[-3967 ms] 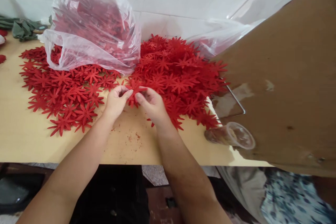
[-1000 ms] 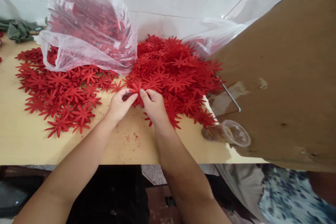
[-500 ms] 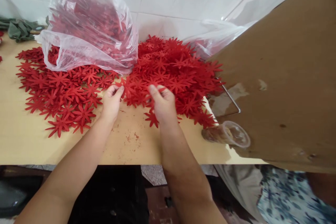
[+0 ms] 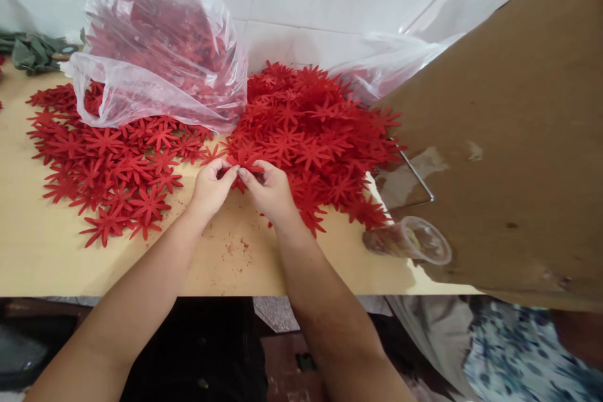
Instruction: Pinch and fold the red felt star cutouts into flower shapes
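Note:
My left hand [image 4: 213, 187] and my right hand [image 4: 269, 188] meet thumb to thumb over the table. Between them they pinch a red flower piece [image 4: 245, 162] with narrow petals; the fingertips partly cover it. Right behind my hands rises a large heap of red flower pieces [image 4: 301, 132]. Another spread of red flower pieces [image 4: 113, 163] lies to the left. A clear plastic bag [image 4: 160, 56] filled with more red pieces rests at the back, on the left spread.
On the wooden table [image 4: 188, 270], a transparent cup [image 4: 407, 240] lies tipped at the right. Brown cardboard [image 4: 499, 138] stands beside it. Dark green fabric [image 4: 35, 53] sits back left. A person's patterned clothing [image 4: 513, 352] shows lower right.
My right hand has moved left and slightly down to join my left hand, which has shifted a little right. Both now pinch the same red piece.

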Motion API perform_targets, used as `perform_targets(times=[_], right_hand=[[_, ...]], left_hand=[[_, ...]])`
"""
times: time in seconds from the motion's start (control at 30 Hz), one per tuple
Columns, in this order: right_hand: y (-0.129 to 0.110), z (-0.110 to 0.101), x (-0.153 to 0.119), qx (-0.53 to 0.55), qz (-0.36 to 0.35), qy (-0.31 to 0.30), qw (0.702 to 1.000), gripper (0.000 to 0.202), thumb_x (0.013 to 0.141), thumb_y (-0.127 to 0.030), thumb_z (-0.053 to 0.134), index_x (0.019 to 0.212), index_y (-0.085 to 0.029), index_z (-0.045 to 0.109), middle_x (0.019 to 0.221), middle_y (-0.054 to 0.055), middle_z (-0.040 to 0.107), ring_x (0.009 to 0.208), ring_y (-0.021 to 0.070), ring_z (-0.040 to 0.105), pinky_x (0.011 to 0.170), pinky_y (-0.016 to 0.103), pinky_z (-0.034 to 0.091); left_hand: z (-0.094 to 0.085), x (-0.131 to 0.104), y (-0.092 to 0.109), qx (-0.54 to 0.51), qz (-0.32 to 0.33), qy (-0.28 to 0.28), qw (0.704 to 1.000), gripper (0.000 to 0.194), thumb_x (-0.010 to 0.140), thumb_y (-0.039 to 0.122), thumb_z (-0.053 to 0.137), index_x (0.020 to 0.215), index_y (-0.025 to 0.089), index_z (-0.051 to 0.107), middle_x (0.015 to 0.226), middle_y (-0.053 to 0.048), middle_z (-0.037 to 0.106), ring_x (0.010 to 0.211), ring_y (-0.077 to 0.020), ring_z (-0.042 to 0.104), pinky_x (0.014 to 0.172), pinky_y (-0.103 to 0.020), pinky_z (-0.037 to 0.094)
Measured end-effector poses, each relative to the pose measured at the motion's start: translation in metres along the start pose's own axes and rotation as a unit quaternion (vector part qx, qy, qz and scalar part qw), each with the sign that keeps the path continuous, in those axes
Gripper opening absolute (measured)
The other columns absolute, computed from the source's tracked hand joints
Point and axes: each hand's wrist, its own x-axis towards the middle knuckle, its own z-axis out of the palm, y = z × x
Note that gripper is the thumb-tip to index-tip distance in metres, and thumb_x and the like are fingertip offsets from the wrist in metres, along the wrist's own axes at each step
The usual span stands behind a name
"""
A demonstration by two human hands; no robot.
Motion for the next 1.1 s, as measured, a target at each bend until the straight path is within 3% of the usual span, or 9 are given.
perform_targets(times=[0.17, 0.37, 0.57, 0.73, 0.8, 0.87, 1.0, 1.07, 1.1], right_hand=[[-0.002, -0.006, 0.003, 0.009, 0.005, 0.076, 0.997, 0.021, 0.067, -0.037, 0.062, 0.063, -0.018, 0.053, 0.055, -0.003, 0.053, 0.051, 0.009, 0.046, 0.054, 0.025, 0.04], [-0.003, -0.008, 0.001, -0.023, 0.016, 0.072, 0.997, 0.035, 0.07, -0.048, 0.057, 0.055, -0.019, 0.047, 0.046, -0.005, 0.042, 0.043, 0.0068, 0.037, 0.044, 0.023, 0.03], [-0.004, -0.005, 0.002, -0.023, 0.003, -0.01, 1.0, 0.044, 0.069, -0.06, 0.053, 0.059, -0.018, 0.052, 0.05, -0.004, 0.045, 0.045, 0.0062, 0.037, 0.044, 0.022, 0.033], [-0.005, -0.006, 0.0, 0.001, 0.002, -0.049, 0.999, 0.043, 0.07, -0.061, 0.052, 0.063, -0.019, 0.052, 0.054, -0.004, 0.046, 0.05, 0.0074, 0.042, 0.049, 0.022, 0.039], [-0.002, -0.012, 0.001, -0.01, 0.008, -0.005, 1.0, 0.04, 0.072, -0.058, 0.051, 0.063, -0.019, 0.05, 0.054, -0.004, 0.044, 0.05, 0.0075, 0.041, 0.049, 0.022, 0.039], [0.002, -0.022, 0.005, -0.038, -0.002, 0.084, 0.996, 0.038, 0.074, -0.056, 0.049, 0.067, -0.019, 0.05, 0.057, -0.003, 0.045, 0.052, 0.0086, 0.044, 0.052, 0.024, 0.041], [0.011, -0.038, 0.013, -0.182, -0.083, 0.268, 0.942, 0.044, 0.071, -0.053, 0.055, 0.098, -0.018, 0.054, 0.096, 0.01, 0.056, 0.089, 0.019, 0.055, 0.076, 0.036, 0.046], [0.011, -0.037, 0.012, -0.212, -0.11, 0.264, 0.935, 0.05, 0.071, -0.053, 0.055, 0.108, -0.019, 0.051, 0.111, 0.013, 0.052, 0.102, 0.0222, 0.052, 0.083, 0.04, 0.044], [0.009, -0.033, 0.011, -0.191, -0.107, 0.229, 0.949, 0.049, 0.072, -0.053, 0.054, 0.109, -0.02, 0.052, 0.111, 0.013, 0.054, 0.102, 0.022, 0.052, 0.083, 0.04, 0.044]], left_hand=[[0.003, -0.001, 0.003, -0.024, 0.004, 0.014, 1.0, 0.005, 0.074, 0.018, 0.055, 0.073, 0.015, 0.052, 0.067, 0.003, 0.051, 0.06, -0.0061, 0.044, 0.065, -0.021, 0.039], [0.003, 0.0, 0.003, -0.046, 0.008, 0.012, 0.999, 0.014, 0.07, 0.022, 0.062, 0.079, 0.015, 0.054, 0.072, 0.001, 0.055, 0.066, -0.0063, 0.048, 0.067, -0.021, 0.04], [0.003, 0.001, -0.001, -0.067, 0.004, -0.029, 0.997, 0.011, 0.069, 0.024, 0.062, 0.073, 0.015, 0.057, 0.068, 0.002, 0.057, 0.065, -0.007, 0.05, 0.067, -0.022, 0.042], [-0.002, 0.004, -0.001, -0.077, -0.023, 0.031, 0.996, 0.006, 0.071, 0.021, 0.059, 0.07, 0.016, 0.056, 0.061, 0.004, 0.053, 0.059, -0.0061, 0.047, 0.062, -0.02, 0.041], [-0.007, 0.007, -0.001, -0.084, -0.031, 0.084, 0.992, 0.006, 0.073, 0.021, 0.057, 0.07, 0.017, 0.055, 0.061, 0.004, 0.052, 0.057, -0.0056, 0.045, 0.058, -0.019, 0.038], [-0.013, 0.009, 0.0, -0.097, -0.035, 0.124, 0.987, 0.009, 0.074, 0.023, 0.056, 0.069, 0.017, 0.053, 0.06, 0.004, 0.05, 0.054, -0.0053, 0.044, 0.055, -0.019, 0.036], [-0.015, 0.011, -0.001, -0.076, -0.023, 0.104, 0.991, 0.01, 0.073, 0.025, 0.058, 0.068, 0.017, 0.054, 0.058, 0.004, 0.05, 0.052, -0.0055, 0.042, 0.053, -0.02, 0.034], [-0.011, 0.009, -0.002, -0.039, -0.012, 0.074, 0.996, 0.008, 0.071, 0.023, 0.059, 0.068, 0.016, 0.055, 0.057, 0.004, 0.051, 0.053, -0.0061, 0.043, 0.055, -0.02, 0.036], [-0.008, 0.007, -0.002, -0.024, -0.011, 0.055, 0.998, 0.007, 0.071, 0.022, 0.059, 0.068, 0.016, 0.056, 0.058, 0.003, 0.052, 0.054, -0.0064, 0.044, 0.057, -0.021, 0.037]])
